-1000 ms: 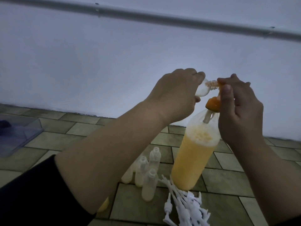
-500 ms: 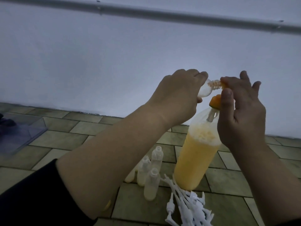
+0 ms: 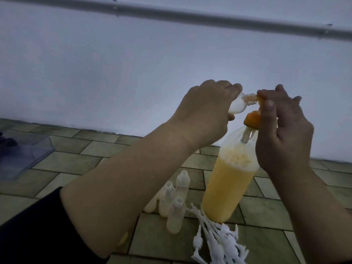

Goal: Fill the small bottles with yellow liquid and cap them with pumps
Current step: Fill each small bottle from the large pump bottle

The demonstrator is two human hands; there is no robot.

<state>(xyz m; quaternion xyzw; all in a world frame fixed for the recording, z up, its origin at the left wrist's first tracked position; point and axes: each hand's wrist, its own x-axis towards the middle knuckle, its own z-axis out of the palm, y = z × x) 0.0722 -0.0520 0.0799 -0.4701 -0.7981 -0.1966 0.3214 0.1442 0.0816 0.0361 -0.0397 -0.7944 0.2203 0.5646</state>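
I see left hand [image 3: 205, 111] gripping a small clear plastic bottle [image 3: 106, 106], tilted, neck at the orange pump nozzle [image 3: 252, 121] of the big yellow-liquid bottle [image 3: 228, 185] on tiled floor [image 3: 76, 161]. Right hand [image 3: 283, 130], fingers [image 3: 268, 109] curled, presses nozzle. Risk: neck slips off spout w/ next press, liquid spills.

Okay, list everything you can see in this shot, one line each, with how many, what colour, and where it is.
large bottle: one, clear, holding yellow liquid, standing on the floor, centre right.
pump head: one, orange, on top of the large bottle.
held small bottle: one, clear, tipped sideways, neck at the pump spout.
standing small bottles: at least four, clear, uncapped, some with pale liquid, left of the large bottle.
pumps: a white pile, count unclear, on the floor in front of the large bottle.
tray: one, clear bluish, far left.
floor: greenish tiles.
wall: white, with a grey pipe.
left hand: grips the held small bottle.
right hand: fingers on the pump head.
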